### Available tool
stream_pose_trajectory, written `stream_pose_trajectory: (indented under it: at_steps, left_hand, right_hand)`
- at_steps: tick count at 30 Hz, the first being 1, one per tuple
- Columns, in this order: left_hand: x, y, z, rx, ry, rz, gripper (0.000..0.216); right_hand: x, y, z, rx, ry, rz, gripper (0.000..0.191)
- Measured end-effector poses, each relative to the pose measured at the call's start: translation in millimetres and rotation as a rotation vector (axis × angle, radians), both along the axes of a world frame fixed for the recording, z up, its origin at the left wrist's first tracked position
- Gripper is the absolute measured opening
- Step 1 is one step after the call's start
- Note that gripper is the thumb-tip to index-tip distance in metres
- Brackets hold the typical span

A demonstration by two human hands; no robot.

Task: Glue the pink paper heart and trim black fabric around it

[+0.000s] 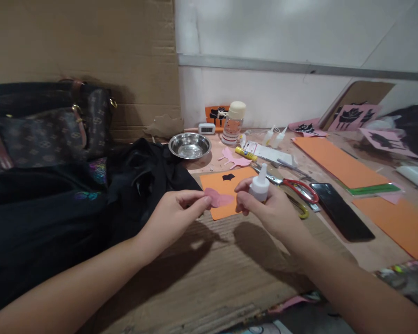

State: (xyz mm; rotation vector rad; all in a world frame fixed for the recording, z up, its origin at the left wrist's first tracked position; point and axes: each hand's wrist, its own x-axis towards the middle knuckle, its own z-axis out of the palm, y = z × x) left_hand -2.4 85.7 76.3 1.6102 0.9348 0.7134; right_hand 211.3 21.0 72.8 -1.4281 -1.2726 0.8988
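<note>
Between thumb and fingers, my left hand (183, 208) pinches a small pink paper cutout (220, 199). My right hand (266, 204) is wrapped round a white glue bottle (260, 188) with its pointed nozzle up. Below and behind both hands lies an orange paper sheet (214, 181), with a small black paper shape (229, 177) on its upper part. The cutout is held over this sheet; whether it touches the paper I cannot tell. Just right of the bottle are red-handled scissors (301, 191), and yellow handles (301, 208) are partly hidden by my right hand.
A steel bowl (190, 146), glass bottle (232, 124), glue stick (245, 153) and pink cutout (235, 158) stand or lie beyond. To the right are a black phone (341, 211) and orange sheets (337, 162). Dark cloth (135, 181) and a brown handbag (48, 125) occupy the left.
</note>
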Motion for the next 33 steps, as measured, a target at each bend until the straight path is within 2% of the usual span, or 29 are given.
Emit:
stream_pose_trajectory:
  at_steps: [2,4,10,19,29,33]
  left_hand:
    - [-1,6,2.9,-0.020,-0.011,0.070,0.025]
    - [-2,10,4.5,-0.045,-0.038,0.107,0.024]
    - [-4,9,4.8,-0.118,-0.176,0.099,0.024]
    - [-2,1,9.9,-0.080,-0.114,0.063,0.025]
    - [-2,-3,7.7,-0.210,-0.202,-0.024,0.029]
    - [-1,-3,6.0,-0.294,-0.210,0.001,0.031]
  right_hand:
    - [-1,-4,-8.1,0.031,0.042,-0.012,0.031]
    - [-4,-10,-17.1,0.030,0.012,0.028,0.031]
    - [-14,-23,-33.2,0.034,-0.265,0.152,0.020]
    - [-18,-20,-33.9,0.063,-0.360,0.185,0.019]
    - [-19,-20,-34.6,0.074,-0.324,0.189,0.020]
    - [-18,-20,-36.4,0.071,-0.319,0.191,0.019]
